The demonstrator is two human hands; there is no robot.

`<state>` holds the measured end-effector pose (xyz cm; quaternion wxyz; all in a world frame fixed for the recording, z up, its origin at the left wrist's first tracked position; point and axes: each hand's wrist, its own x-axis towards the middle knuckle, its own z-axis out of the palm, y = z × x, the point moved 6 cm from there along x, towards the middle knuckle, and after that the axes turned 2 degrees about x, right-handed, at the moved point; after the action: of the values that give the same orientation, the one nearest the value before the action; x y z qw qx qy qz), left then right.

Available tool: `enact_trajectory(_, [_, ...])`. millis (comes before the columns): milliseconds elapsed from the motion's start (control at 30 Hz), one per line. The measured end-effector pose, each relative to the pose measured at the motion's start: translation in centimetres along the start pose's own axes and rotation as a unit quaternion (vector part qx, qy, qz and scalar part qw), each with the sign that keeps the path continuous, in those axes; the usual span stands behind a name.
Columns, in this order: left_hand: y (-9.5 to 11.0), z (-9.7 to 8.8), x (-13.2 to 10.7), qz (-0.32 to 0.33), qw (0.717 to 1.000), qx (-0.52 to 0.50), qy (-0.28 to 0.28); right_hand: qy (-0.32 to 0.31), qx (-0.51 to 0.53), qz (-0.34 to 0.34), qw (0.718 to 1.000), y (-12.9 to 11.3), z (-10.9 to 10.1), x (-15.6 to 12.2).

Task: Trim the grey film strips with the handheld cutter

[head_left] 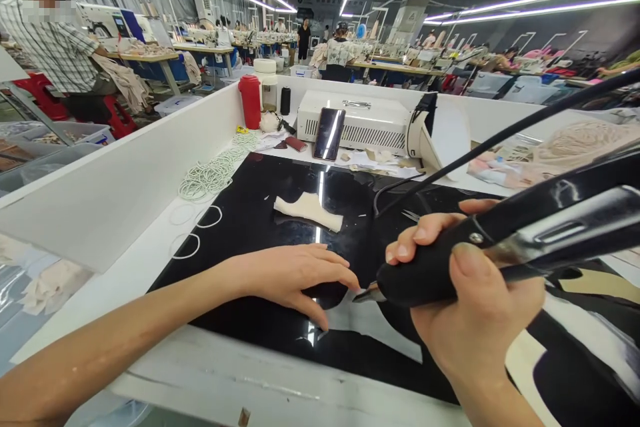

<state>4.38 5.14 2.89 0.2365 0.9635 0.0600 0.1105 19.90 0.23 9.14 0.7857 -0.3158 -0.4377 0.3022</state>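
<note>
My right hand is wrapped round a black corded hand tool with a silver lever and a narrow metal tip. Its tip meets a thin grey, see-through piece of material lying on a shiny black work surface. My left hand reaches in from the left, thumb and fingers apart, with the index fingertip at the material's edge beside the tip. Beyond both hands lies a cream curved fabric piece. The tool's exact kind does not show.
White low walls border the table. At the back stand a white vented box, a phone, a red cup and a black thread spool. Pale green cord lies left. A black cable crosses the right side.
</note>
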Motion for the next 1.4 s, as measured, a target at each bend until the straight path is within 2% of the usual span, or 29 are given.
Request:
enact_trajectory(100, [-0.1, 0.3, -0.1, 0.002, 1.0, -0.007, -0.009, -0.012, -0.002, 0.002, 1.0, 0.4, 0.1, -0.3])
enact_trajectory(267, [-0.1, 0.5, -0.2, 0.001, 0.999, -0.036, 0.007, -0.023, -0.005, 0.006, 1.0, 1.0, -0.1, -0.5])
enact_trajectory(433, [0.1, 0.6, -0.2, 0.005, 1.0, -0.025, 0.0, -0.026, 0.003, 0.01, 1.0, 1.2, -0.1, -0.6])
enact_trajectory(567, [0.2, 0.5, -0.1, 0.015, 1.0, -0.018, 0.002, -0.023, 0.003, 0.004, 1.0, 1.1, 0.0, -0.8])
enact_trajectory(933, [0.3, 0.7, 0.0, -0.012, 0.999, -0.047, -0.022, -0.02, 0.004, 0.019, 1.0, 1.1, 0.1, -1.0])
enact_trajectory(1167, [-0.6, 1.4, 0.0, -0.012, 0.996, -0.085, -0.028, -0.054, 0.018, 0.016, 0.998, 0.8, 0.8, -1.8])
enact_trajectory(1400, [-0.8, 1.6, 0.0, -0.026, 0.996, -0.08, -0.029, -0.047, 0.02, 0.028, 0.998, 0.7, 1.1, -2.0])
